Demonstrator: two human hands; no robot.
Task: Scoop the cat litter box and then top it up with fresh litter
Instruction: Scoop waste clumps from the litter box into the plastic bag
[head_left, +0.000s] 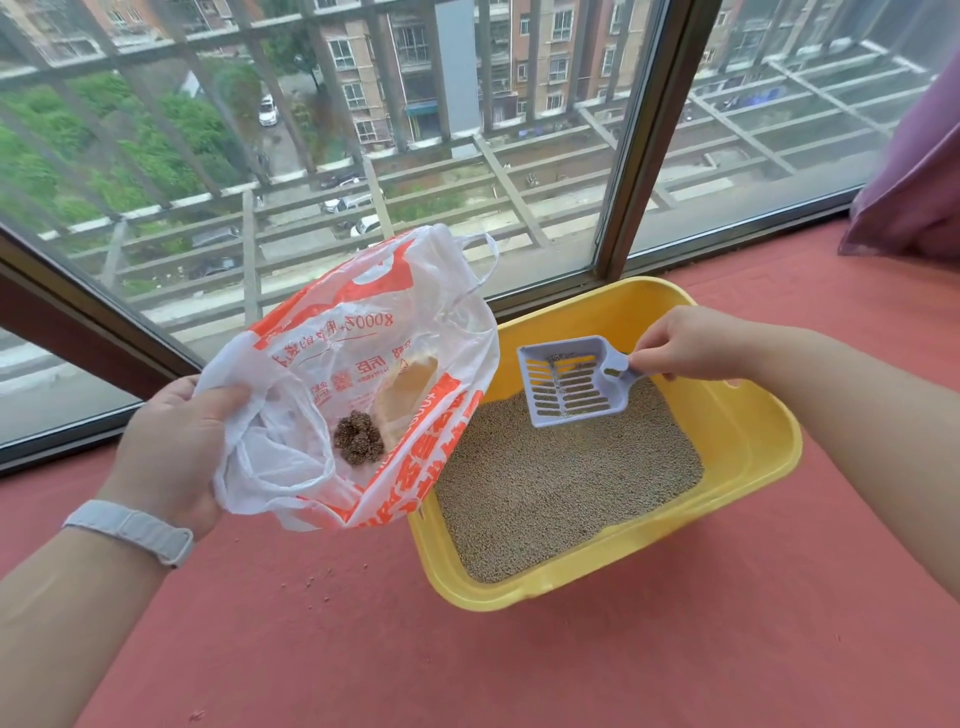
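A yellow litter box (753, 441) sits on a red surface by the window, filled with beige litter (561, 483). My right hand (691, 343) pinches the handle of a pale blue slotted scoop (566, 382), held above the litter with only a few grains in it. My left hand (171, 441) grips the rim of a white and orange plastic bag (363, 364), held open to the left of the box. A dark brown clump (358, 439) lies inside the bag.
A large window with a dark frame (644, 140) runs along the back. A purple curtain (914, 182) hangs at the right. A few spilled litter grains (317, 577) lie on the red surface in front of the bag.
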